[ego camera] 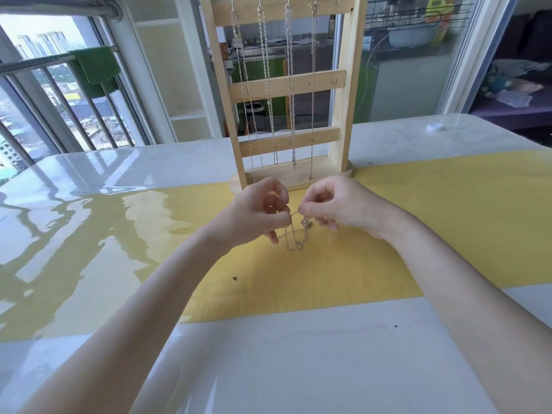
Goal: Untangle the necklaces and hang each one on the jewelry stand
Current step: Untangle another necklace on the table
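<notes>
We hold a thin tangled chain (294, 236) up in front of us, just over the yellow mat (418, 222). Our left hand (258, 213) pinches one bit of it with curled fingers. Our right hand (334, 204) pinches another bit close by, next to a little knot of links. The rest of the chain droops down in loops between our hands.

The wooden jewelry stand (286, 85) is right behind our hands. Four hung chains (265, 70) already dangle from its top bar. One hook at the right end of that bar looks free. So we think we are on the last necklace, and we are picking the knot apart. It is too small to tell how tight the knot is.

Next, we think we need to pull the loops apart gently. Then we lift the chain up to the free hook.

The table (298, 369) is white and very shiny, and it shows the window like a mirror. A small white cap (433, 127) sits far off on the right. On the left we see a railing (59, 94) with a green cloth (95, 65) on it, and a city far below.
</notes>
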### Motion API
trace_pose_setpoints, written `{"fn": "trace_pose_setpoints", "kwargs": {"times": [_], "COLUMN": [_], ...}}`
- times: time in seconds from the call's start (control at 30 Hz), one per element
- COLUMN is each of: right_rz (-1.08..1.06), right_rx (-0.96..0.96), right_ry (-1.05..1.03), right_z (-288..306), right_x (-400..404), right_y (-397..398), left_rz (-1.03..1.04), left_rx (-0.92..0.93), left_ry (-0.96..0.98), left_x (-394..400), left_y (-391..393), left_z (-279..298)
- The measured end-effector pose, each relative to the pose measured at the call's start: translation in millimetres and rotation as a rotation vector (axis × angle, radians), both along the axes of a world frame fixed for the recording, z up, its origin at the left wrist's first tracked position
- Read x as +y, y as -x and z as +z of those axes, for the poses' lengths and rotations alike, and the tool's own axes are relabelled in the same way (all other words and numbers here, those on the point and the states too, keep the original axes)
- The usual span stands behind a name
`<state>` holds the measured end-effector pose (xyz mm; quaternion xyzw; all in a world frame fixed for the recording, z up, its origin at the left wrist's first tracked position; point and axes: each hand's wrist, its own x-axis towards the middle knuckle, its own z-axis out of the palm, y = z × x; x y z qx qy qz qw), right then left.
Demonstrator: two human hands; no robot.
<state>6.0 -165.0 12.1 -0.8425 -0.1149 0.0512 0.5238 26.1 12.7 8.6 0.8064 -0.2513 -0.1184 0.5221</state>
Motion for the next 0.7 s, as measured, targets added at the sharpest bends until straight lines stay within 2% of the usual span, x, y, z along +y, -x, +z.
{"fn": "trace_pose_setpoints", "kwargs": {"times": [0.2, 0.33, 0.7], "right_rz": [-0.147, -0.099, -0.062], "right_rx": [-0.189, -0.166, -0.068], "right_ry": [-0.128, -0.184, -0.191], "right_z": [-1.2, -1.9, -4.5], "right_x": [-0.9, 0.4, 11.7], "right_y": [-6.9, -6.4, -2.7], "left_rz": [0.106, 0.206, 0.238], "left_rx": [0.285, 0.397, 0.178], "left_ry": [0.246, 0.380, 0.241], "left_x": [-3.6, -3.7, -10.2], "left_y": [2.0, -0.1, 5.4], "left_z": [-1.7, 1.1, -0.2]}}
